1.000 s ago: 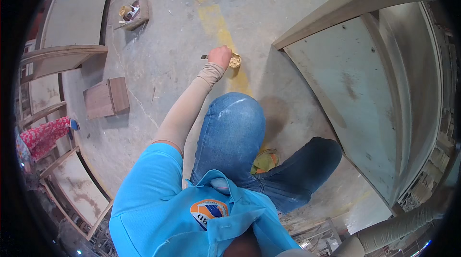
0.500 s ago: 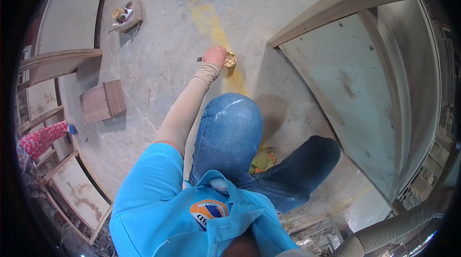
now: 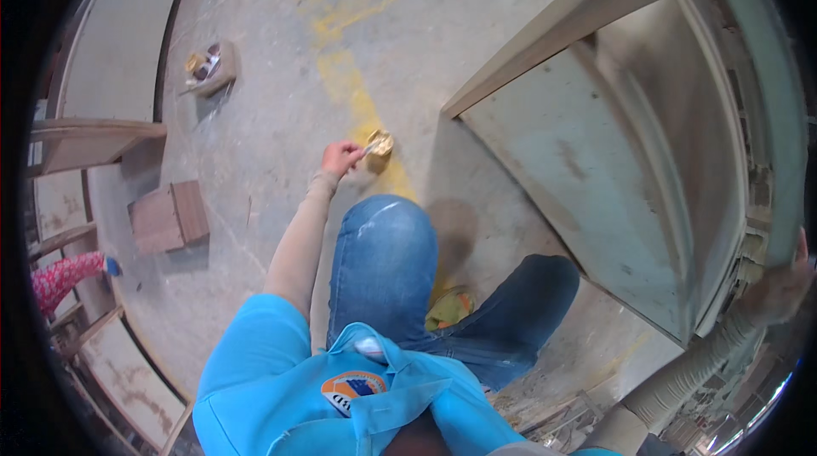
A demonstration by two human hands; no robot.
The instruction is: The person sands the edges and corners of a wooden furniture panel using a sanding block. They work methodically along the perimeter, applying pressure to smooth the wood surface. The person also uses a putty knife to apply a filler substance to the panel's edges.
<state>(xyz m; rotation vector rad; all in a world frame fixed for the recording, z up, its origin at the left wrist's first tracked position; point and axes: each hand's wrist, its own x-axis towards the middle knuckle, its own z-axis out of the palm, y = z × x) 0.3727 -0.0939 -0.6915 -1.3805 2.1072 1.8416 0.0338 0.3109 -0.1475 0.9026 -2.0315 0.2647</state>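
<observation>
My left hand point(image 3: 343, 158) is closed in a pinch on the handle of a thin scraper point(image 3: 371, 148), palm down over the floor. The scraper's far end reaches into a small round tin point(image 3: 380, 144) of pale yellowish paste, which stands by a yellow floor line. My right hand point(image 3: 783, 286) is at the far right rim, beside the near end of a grey-green panel point(image 3: 779, 115). One finger stretches up along the panel; the other fingers are hard to make out.
A large wooden cabinet carcass point(image 3: 562, 166) leans close on the right. To the left lie a brown wooden block point(image 3: 170, 217) and a small box of supplies point(image 3: 211, 73). Wooden panels point(image 3: 119, 39) line the left side, where another person's patterned sleeve or leg point(image 3: 68, 277) shows.
My left hand has drawn back leftward from over the tin, exposing the scraper in the paste. My right hand has come up into view beside the panel. The whole view has shifted slightly.
</observation>
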